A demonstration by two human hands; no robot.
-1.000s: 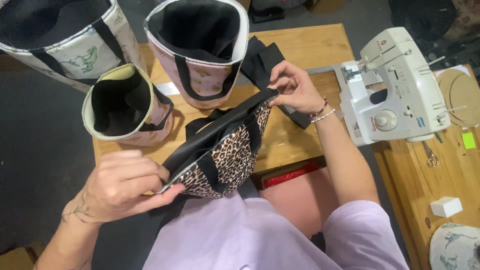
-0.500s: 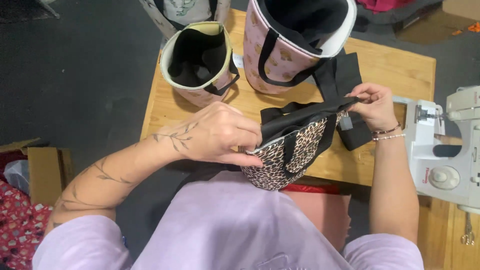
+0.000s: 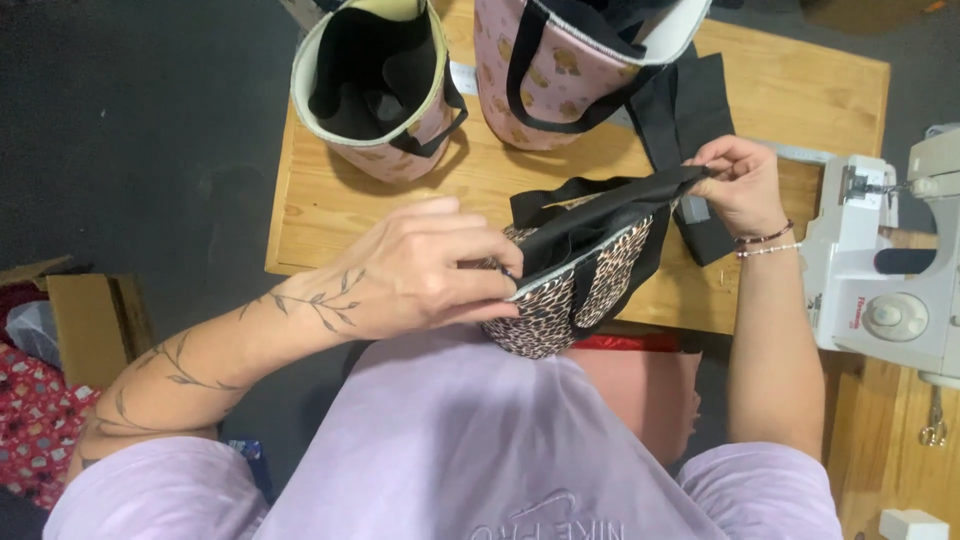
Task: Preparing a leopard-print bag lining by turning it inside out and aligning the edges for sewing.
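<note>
leopard-print bag (image 3: 585,295) is lying over the table's (image 3: 330,215) near edge; your left hand (image 3: 430,270) and right hand (image 3: 745,185) are pinching opposite rim ends, stretching its long axis left-near to right-far.

Small leopard-print cloth bag (image 3: 560,300): woven fabric, matt, printed in brown and black on tan; lining and straps of black cloth, matt, slightly sheened along the folded rim. Left hand (image 3: 420,270) and right hand (image 3: 745,185) pinch that black rim at either end. Right wrist carries thin beaded bracelets (image 3: 768,243), small glossy beads. Pale wooden table (image 3: 790,90): light timber, visible grain, smooth, low satin finish. Pink printed cloth tote (image 3: 560,70): matt fabric, black webbing handles. Smaller cream-rimmed cloth basket (image 3: 375,80): padded-looking fabric, black matt lining. White plastic sewing machine (image 3: 890,270): smooth, semi-gloss casing, bright metal parts at the needle end. Lilac cloth shirt (image 3: 450,440): soft, matt knit.
</note>
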